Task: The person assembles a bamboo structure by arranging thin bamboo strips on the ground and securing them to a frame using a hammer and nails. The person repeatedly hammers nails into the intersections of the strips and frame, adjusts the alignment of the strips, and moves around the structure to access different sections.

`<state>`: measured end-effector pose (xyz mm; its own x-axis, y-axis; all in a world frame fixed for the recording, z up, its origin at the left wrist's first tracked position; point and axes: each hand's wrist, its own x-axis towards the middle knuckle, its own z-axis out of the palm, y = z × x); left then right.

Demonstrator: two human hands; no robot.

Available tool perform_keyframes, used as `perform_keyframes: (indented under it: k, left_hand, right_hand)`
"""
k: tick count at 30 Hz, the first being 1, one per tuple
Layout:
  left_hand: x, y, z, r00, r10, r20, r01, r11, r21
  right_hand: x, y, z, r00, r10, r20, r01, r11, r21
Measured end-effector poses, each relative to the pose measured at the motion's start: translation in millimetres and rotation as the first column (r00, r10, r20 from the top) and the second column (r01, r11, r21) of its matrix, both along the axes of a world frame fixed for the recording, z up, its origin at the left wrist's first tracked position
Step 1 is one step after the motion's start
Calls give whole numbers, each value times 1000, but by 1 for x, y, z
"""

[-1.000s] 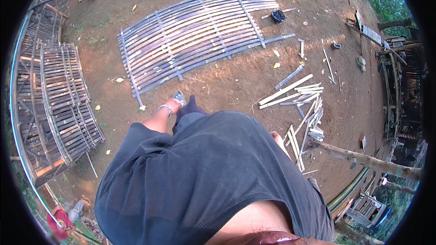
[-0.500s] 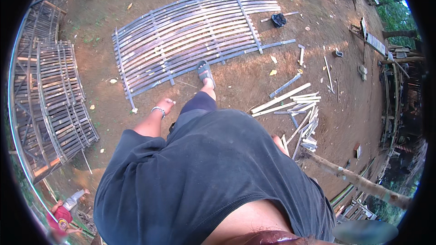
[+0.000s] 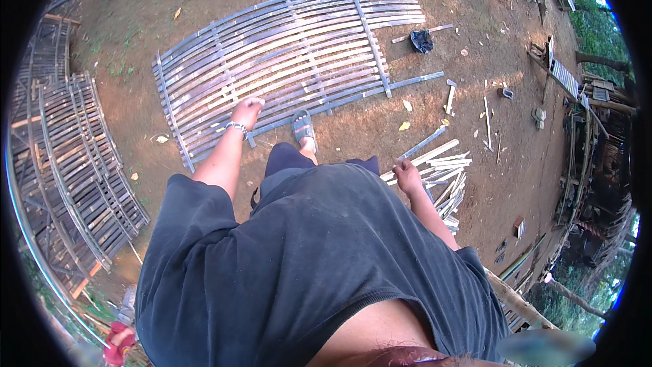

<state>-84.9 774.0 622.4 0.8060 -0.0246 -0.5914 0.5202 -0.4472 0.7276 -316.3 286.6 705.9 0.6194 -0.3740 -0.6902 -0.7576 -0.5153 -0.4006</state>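
Nothing is gripped: left hand [image 3: 248, 109] curled loosely, right hand [image 3: 407, 175] empty. Sandalled foot [image 3: 303, 127] is planted at the grey woven bamboo-slat panel's [image 3: 285, 54] near edge; a trip could be caused by raised slats.

Loose black short-sleeved shirt [image 3: 299, 265], dark shorts [image 3: 288, 160], grey sandal [image 3: 303, 126], beaded wristband [image 3: 237, 126].

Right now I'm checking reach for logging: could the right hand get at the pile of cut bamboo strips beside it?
Probably yes. The right hand hangs empty, right next to the pile of cut bamboo strips on the ground, with nothing between them; though standing, the person would likely need to bend down.
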Motion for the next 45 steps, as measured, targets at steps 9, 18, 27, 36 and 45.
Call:
perform_keyframes:
  k: [9,18,27,36,45]
  left_hand:
    - [7,12,-16,991,-72,-113,83,991,104]
    - [-143,140,-113,903,153,-401,-42,961,272]
    - [-38,36,-97,997,-79,-4,78,971,226]
    - [25,-129,-26,998,-13,-56,23,983,184]
    - [-18,-236,-52,684,-694,-224,684,503,528]
  right_hand:
    - [12,-50,-19,954,165,-251,-194,976,-98]
    - [119,-34,4,981,181,-67,-185,981,-52]
    - [138,-49,11,947,320,-31,-319,947,36]
    - [90,-240,-68,945,311,-101,-320,942,-98]
    - [112,-435,-51,990,-81,116,72,995,75]
